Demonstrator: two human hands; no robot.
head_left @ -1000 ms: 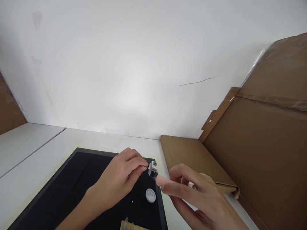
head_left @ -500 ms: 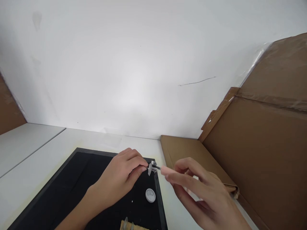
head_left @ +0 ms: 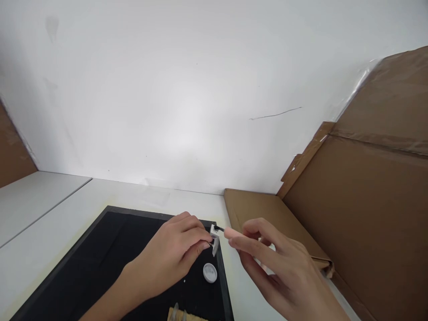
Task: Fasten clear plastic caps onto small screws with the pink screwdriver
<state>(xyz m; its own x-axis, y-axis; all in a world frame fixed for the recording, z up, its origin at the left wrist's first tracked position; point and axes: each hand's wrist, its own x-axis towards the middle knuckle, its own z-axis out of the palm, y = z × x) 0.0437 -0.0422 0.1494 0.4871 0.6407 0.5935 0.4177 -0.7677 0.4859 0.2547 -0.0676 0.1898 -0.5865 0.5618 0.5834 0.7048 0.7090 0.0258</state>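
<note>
My left hand (head_left: pixel 179 247) is closed in a pinch at thumb and forefinger. Between those fingertips is a thin dark stem, joined to a small white and grey part (head_left: pixel 214 240) that hangs over the mat's right edge. My right hand (head_left: pixel 277 263) grips a slim tool with a pink handle (head_left: pixel 232 233), fingers wrapped loosely around it. The tool's thin dark tip meets the upper end of the white part; whether it is a brush or a driver I cannot tell. Below the hands, a small round white dish (head_left: pixel 210 273) rests on the black mat (head_left: pixel 110 254).
Near the bottom edge lies a tan block (head_left: pixel 192 317) with grey pointed pieces on it. A flat cardboard box (head_left: pixel 257 207) is to the right, beside a tall cardboard wall (head_left: pixel 374 214). A white wall (head_left: pixel 187 98) rises behind the white table (head_left: pixel 140 191).
The white and grey part has turned in my left fingers, its flat grey piece now lower and to the right. My left hand has shifted slightly right; the tool tip now meets the part's upper end.
</note>
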